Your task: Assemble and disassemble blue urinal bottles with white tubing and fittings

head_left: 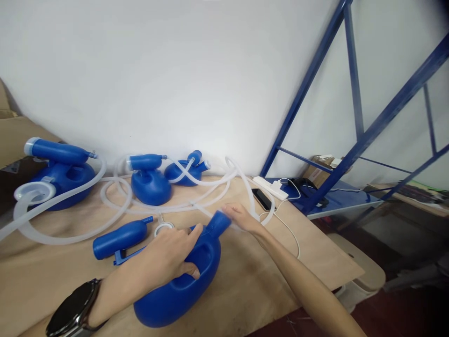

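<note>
A blue plastic vessel (182,290) with a spout lies on the wooden table (245,285) in front of me. My left hand (168,255), with a dark watch on its wrist, grips the vessel's handle with curled fingers. My right hand (242,216) is at the tip of the spout, fingers closed on a translucent tube (254,206) there. A separate blue cylinder part (119,239) lies just left of the vessel, beside a small white ring (163,228).
Three more blue vessels (150,185) with coiled translucent tubing (70,236) sit along the white wall. A phone (262,198) and a white power strip (270,187) lie at the table's far right corner. A blue metal frame (351,159) stands to the right.
</note>
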`<state>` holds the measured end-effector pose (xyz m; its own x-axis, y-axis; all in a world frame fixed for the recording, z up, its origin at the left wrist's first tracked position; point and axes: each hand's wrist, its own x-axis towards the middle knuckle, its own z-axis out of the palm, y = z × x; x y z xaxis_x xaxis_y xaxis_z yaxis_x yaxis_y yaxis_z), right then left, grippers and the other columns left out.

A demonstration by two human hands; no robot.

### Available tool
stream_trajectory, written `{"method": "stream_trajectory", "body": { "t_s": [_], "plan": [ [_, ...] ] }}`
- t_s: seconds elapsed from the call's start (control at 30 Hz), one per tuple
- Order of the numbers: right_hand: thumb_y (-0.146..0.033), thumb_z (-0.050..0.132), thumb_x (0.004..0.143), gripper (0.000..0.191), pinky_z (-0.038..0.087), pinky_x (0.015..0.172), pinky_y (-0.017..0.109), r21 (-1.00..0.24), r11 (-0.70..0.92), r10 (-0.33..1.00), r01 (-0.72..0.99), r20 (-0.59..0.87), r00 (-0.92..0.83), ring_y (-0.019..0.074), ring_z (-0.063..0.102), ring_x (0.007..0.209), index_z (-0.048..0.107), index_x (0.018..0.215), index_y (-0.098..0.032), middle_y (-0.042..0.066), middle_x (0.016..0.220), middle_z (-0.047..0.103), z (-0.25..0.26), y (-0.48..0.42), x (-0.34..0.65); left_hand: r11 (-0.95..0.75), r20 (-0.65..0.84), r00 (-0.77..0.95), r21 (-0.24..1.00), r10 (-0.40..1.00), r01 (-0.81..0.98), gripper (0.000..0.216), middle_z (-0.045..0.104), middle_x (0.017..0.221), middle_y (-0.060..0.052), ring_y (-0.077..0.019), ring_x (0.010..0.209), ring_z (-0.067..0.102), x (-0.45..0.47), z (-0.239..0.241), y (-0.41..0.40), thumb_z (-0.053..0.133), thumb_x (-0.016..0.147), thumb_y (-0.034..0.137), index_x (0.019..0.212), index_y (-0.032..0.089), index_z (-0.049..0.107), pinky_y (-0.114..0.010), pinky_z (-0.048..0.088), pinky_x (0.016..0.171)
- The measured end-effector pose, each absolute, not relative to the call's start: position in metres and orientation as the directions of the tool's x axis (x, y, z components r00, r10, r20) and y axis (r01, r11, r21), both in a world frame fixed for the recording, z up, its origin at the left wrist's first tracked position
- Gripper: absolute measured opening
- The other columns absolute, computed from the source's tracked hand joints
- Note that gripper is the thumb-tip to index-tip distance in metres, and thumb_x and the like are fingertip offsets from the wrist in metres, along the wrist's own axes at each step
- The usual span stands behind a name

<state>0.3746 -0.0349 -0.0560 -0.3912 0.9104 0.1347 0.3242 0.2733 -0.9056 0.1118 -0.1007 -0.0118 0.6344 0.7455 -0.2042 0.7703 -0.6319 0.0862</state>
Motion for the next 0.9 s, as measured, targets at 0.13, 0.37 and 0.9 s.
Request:
{"method": "stream_trajectory", "body": {
  "t_s": [0.13,0.37,0.9],
  "plan": [
    [-0.08,0.062,0.083,0.069,0.026,0.054,0.025,-0.928,0.224,0.919,0.297,0.099,-0.381,0.0079,0.032,0.052,0.045,0.055,-0.019,-0.004,0.053,0.039,-0.053,-0.037,0.379,-0.645,-0.165,0.654,0.108,0.738,0.756,0.083,0.072,0.108,-0.016,-0.0398,0.099,0.07,0.104,-0.018,-0.101,0.081,0.086,0.052,0.154,0.017,0.048,-0.043,0.052,0.082],
    [-0.077,0.065,0.083,0.072,0.023,0.051,0.026,-0.965,0.242,0.949,0.097,0.215,-0.229,0.0075,0.025,0.05,0.03,0.051,-0.022,-0.006,0.05,0.026,-0.075,-0.038,0.369,-0.702,-0.056,0.71,0.115,0.702,0.703,0.087,0.071,0.09,-0.011,-0.0354,0.078,0.07,0.093,-0.027,-0.106,0.085,0.076,0.065,0.141,0.017,0.054,-0.039,0.05,0.066],
    [-0.056,0.072,0.088,0.043,0.045,0.065,0.023,-0.823,0.359,0.786,0.44,0.012,-0.619,0.0133,0.06,0.065,0.075,0.074,-0.015,0.002,0.071,0.071,-0.096,0.018,0.263,-0.681,-0.274,0.654,-0.003,0.705,0.732,0.068,0.076,0.097,-0.013,-0.0354,0.083,0.076,0.077,0.017,-0.135,0.092,0.076,0.051,0.125,0.014,0.063,-0.037,0.053,0.068]
  ]
}}
